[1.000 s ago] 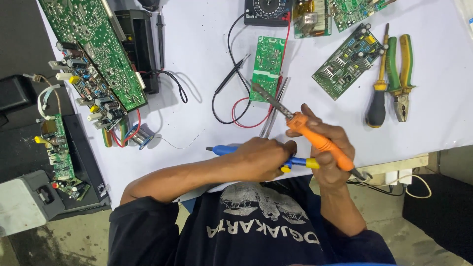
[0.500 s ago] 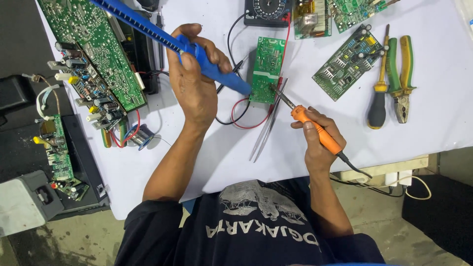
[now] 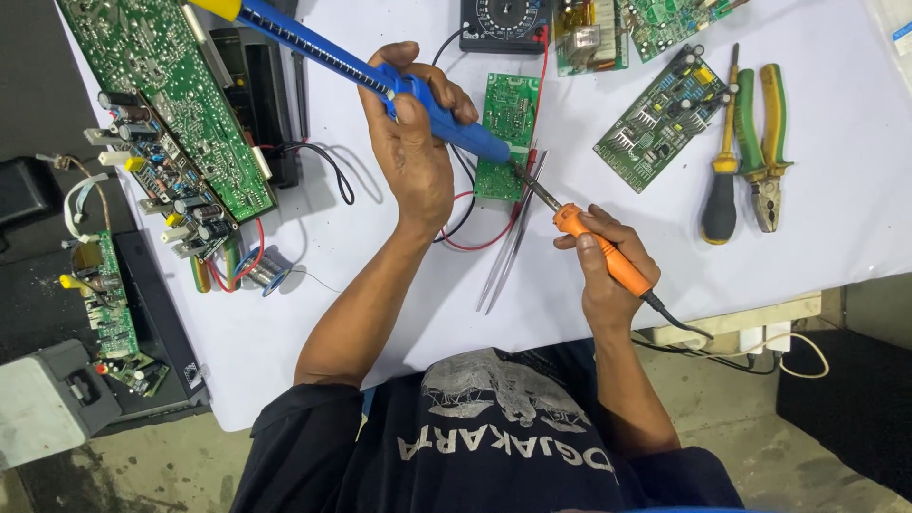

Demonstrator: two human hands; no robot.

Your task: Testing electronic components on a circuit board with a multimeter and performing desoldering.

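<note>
Two hands meet over one small green circuit board (image 3: 506, 133) lying flat on the white desk (image 3: 836, 237). The left hand (image 3: 415, 142) has its fingers clamped round a long blue desoldering pump (image 3: 380, 81), slanted so its nozzle rests at the board's lower right edge. The right hand (image 3: 608, 266) has its fingers closed pen-fashion on the orange handle of a soldering iron (image 3: 589, 237) — its metal tip comes up to the same spot, touching or nearly touching the nozzle, likely so heat and suction work one joint together. Tweezers (image 3: 508, 247) lie just below the board, within reach, over red and black leads. Further out: a screwdriver (image 3: 722, 180) and green-handled pliers (image 3: 765, 152) at the right, a larger board (image 3: 660, 119) between, and a solder spool (image 3: 261, 271) at the left.
</note>
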